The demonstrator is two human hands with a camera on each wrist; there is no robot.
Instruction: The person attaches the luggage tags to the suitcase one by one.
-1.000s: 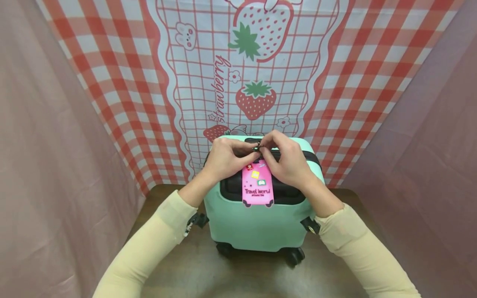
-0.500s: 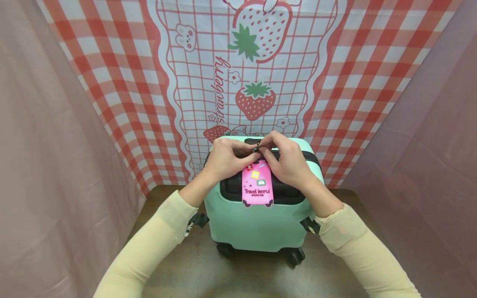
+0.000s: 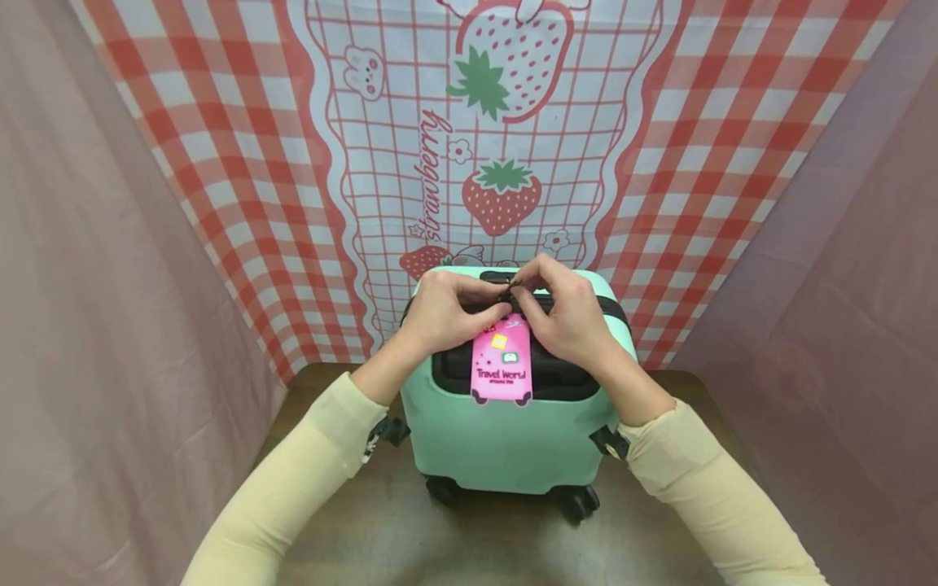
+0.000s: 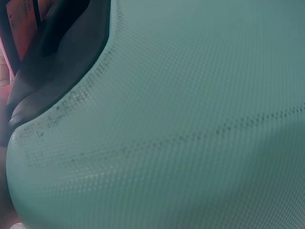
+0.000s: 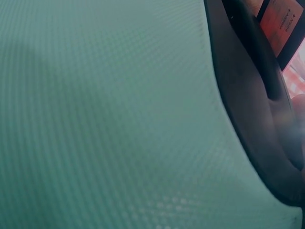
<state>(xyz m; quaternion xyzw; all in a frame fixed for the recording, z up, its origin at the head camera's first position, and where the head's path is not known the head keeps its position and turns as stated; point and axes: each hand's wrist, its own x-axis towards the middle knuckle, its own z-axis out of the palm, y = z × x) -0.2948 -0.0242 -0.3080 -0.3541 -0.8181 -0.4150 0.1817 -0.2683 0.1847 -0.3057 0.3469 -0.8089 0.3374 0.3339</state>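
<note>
A pink luggage tag [image 3: 501,362] printed "Travel World" hangs over the black handle recess of a mint-green suitcase [image 3: 506,443]. At its top, a small dark strap [image 3: 510,295] runs up between the two hands. My left hand [image 3: 445,311] pinches around this strap from the left with thumb and forefinger. From the right, my right hand [image 3: 570,316] pinches it with thumb and index fingertip. Fingertips partly hide the strap, so how it is fastened cannot be told. Both wrist views mostly show ribbed suitcase shell [image 4: 190,86] and the tag's reddish back [image 5: 281,26].
The suitcase stands on black wheels [image 3: 579,502] on a brown wooden table [image 3: 469,545]. Behind it hangs a red-and-white strawberry cloth [image 3: 506,195]. Pink curtains [image 3: 110,285] close off both sides. The suitcase's black handle [image 5: 255,47] shows in the right wrist view.
The luggage tag has swung slightly left and up. The right fingertips have shifted a little with the strap; the left hand has stayed nearly in place.
</note>
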